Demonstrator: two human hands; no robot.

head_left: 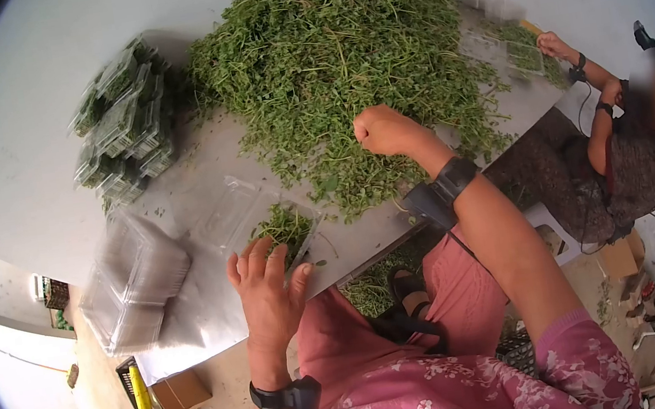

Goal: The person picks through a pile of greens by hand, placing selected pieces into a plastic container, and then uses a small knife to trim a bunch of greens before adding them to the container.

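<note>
An open, clear plastic hinged box, its lid laid back, lies on the grey tabletop just in front of the left front part of the large heap of leafy green stems. A small tuft of green sprigs sits in its near part. The left hand is at the near edge of this box, palm down, with fingers spread and the thumb held apart; whether the fingertips touch the plastic or the sprigs is hard to tell. The right hand is above the front of the heap with its fingers curled into a closed fist; whether it holds any stems cannot be seen.

To the left of the heap, near the wall, stands a piled stack of clear plastic boxes filled with greens. In front of the heap and well to its left is a stack of empty clear plastic boxes, slightly blurred. To the right of the heap, a co-worker's hand is near a clear box of greens and a small orange-yellow thing. On the floor, in front of the heap and far to its left, a black plastic crate stands beside a brown cardboard box, with a yellow roll-shaped thing upright at the crate.
</note>
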